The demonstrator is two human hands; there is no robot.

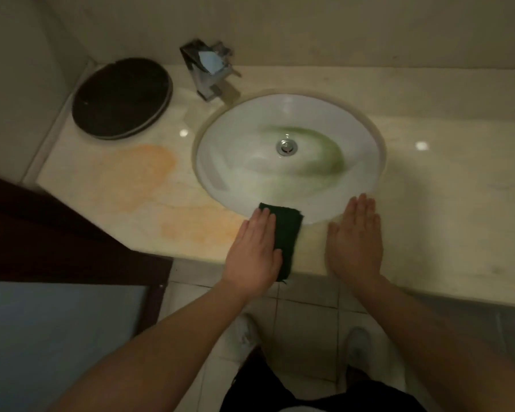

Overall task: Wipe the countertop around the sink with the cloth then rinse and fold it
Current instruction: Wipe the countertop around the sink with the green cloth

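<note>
My left hand [254,251] lies flat, fingers straight and together, pressing on the left half of the cloth [287,233]. The cloth is a dark green folded strip at the counter's [458,203] front edge, its far end at the sink [250,173] rim and its near end hanging just over the edge. My right hand [354,239] rests flat on bare counter, apart from the cloth. The cloth looks soft, light and limp, so I'd pinch the overhanging end. The counter is glossy pale stone, with an orange stain [131,173] toward its left edge.

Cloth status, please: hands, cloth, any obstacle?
Left hand flat on cloth. Right hand flat on countertop. Cloth looks folded, at sink front edge. Nothing blocking it.
</note>
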